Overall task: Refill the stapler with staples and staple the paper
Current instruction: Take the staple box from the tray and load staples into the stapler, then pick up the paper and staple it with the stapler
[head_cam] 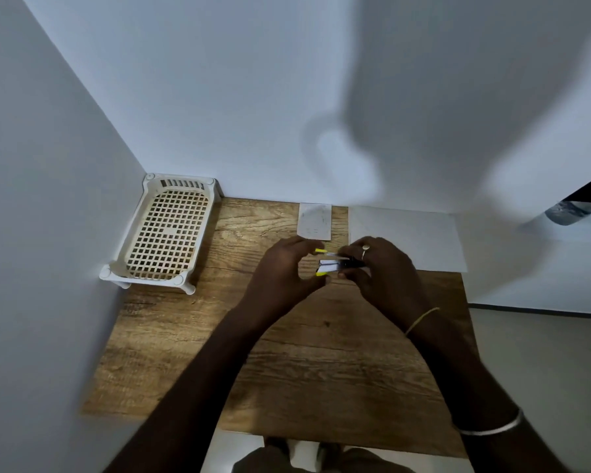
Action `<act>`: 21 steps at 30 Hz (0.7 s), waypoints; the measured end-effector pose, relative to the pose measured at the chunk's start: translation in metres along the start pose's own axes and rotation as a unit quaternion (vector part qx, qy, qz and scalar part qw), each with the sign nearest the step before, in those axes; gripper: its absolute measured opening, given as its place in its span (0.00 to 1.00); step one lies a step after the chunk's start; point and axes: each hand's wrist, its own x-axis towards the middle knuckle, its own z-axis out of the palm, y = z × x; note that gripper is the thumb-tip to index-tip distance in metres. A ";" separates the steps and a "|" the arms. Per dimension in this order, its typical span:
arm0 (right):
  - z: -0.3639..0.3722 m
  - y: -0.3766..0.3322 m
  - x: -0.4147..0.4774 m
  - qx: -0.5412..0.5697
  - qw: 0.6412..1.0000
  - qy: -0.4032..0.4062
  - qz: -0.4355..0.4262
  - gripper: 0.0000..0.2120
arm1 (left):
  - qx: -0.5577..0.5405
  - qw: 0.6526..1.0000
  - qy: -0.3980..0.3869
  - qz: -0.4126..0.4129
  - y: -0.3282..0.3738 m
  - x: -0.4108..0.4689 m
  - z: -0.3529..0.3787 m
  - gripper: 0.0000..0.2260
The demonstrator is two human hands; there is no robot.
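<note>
Grips the dark rear of the stapler (331, 266) with the right hand (379, 271), fingers curled round it, hiding most of it. Cups the left hand (284, 271) round the yellow front end, pinching it or just off it; cannot tell. Holds it above the wooden table (287, 353), seemingly sprung open, staples too small to see. Beyond, corner covered by the right hand: paper (406, 237). Far left: a white basket (168, 230).
</note>
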 end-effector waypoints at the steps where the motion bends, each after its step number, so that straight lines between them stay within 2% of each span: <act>1: 0.009 0.005 -0.003 -0.003 1.000 -0.013 0.007 0.17 | 0.008 1.000 -0.017 -0.009 -0.005 -0.002 0.008 0.25; 11: 0.076 0.040 -0.031 -0.021 0.993 -0.104 0.049 0.15 | 0.043 0.989 -0.113 -0.079 -0.042 -0.033 0.078 0.28; 21: 0.102 0.052 -0.044 -0.006 0.986 -0.147 0.072 0.12 | 0.103 0.982 -0.132 -0.086 -0.053 -0.045 0.106 0.25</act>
